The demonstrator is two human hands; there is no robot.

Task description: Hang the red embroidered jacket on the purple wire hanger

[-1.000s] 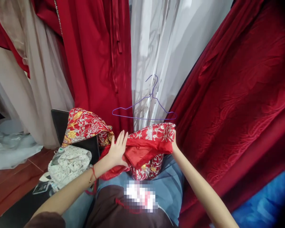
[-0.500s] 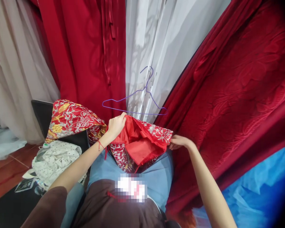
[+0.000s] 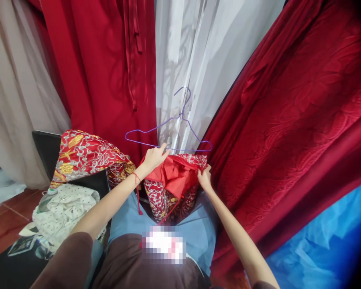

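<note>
A red garment with silver and gold embroidery [image 3: 84, 154] lies across my lap, its plain red lining turned up between my hands. My left hand [image 3: 155, 156] is closed on the upper left edge of its opening, just under the hanger's bar. At the right end of that edge, my right hand [image 3: 205, 177] grips the embroidered cloth. Directly above the opening is a thin purple hanger [image 3: 183, 116] with nothing on it. One embroidered part of the garment spreads out to the left over a black surface.
Red curtains [image 3: 108, 72] hang behind and to the right, with white cloth [image 3: 228, 52] between them. On the left are beige drapes [image 3: 21, 88] and a crumpled white dotted cloth [image 3: 67, 210]. Blue fabric [image 3: 321, 237] lies at the lower right.
My right hand has moved left, closer to my left hand, and the garment's opening has narrowed and bunched. My left hand has shifted slightly right.
</note>
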